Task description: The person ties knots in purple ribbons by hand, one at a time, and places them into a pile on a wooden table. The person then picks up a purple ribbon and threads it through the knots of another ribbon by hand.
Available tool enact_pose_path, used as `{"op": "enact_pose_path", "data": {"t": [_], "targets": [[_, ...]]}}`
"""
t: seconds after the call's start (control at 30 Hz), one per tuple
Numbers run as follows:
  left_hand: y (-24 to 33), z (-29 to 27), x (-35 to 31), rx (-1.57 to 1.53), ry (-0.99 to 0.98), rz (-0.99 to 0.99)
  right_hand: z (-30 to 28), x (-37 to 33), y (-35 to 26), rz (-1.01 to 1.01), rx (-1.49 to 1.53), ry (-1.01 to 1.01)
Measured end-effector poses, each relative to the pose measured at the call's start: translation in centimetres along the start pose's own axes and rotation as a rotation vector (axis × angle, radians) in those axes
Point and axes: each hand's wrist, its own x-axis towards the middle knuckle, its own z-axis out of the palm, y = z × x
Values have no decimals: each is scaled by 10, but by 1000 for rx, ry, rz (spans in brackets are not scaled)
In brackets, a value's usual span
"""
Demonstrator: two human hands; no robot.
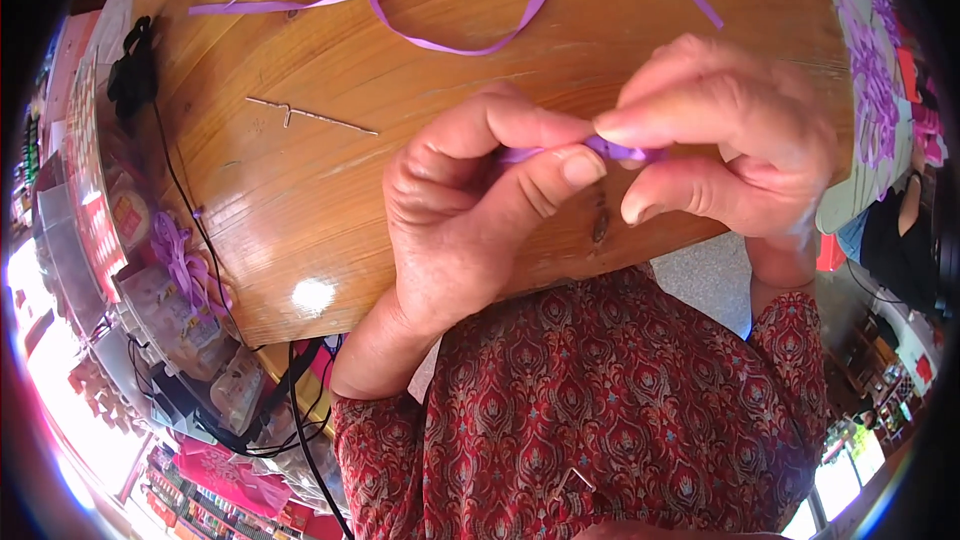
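A short folded piece of purple ribbon (622,150) is held just above the wooden table, between my two hands. My left hand (455,200) pinches it between thumb and index finger, and part of the ribbon is hidden behind the thumb. My right hand (735,135) meets it from the other side, index fingertip against the ribbon and curled fingers behind it. The right thumb stands a little apart below. On the table to the left lies a thin metal wire tool (312,115) with a small bent hook, touched by neither hand.
Long loose purple ribbons (440,43) lie across the far side of the wooden table (300,180). A black cable (180,175) runs down its left edge, beside clear plastic boxes (180,315) and a purple ribbon bundle (185,260). More purple ribbon pieces (873,90) lie at the right.
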Motion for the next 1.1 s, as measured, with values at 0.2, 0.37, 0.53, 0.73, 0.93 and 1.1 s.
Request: {"op": "enact_pose_path", "data": {"t": [0.2,0.37,0.53,0.73,0.93,1.1], "targets": [[7,6,1,-70,-7,-102,1,4,-4,2,-90,75],[5,4,2,-45,-38,-59,7,1,-4,-1,-184,166],[4,0,-1,44,-61,-8,6,-1,-4,-26,-155,137],[3,-1,-1,295,-75,108,7,-7,3,-101,-65,122],[9,2,7,509,-257,285,0,-5,8,-161,96,33],[6,-2,5,314,-256,152,8,-8,12,-179,116,-11]]}}
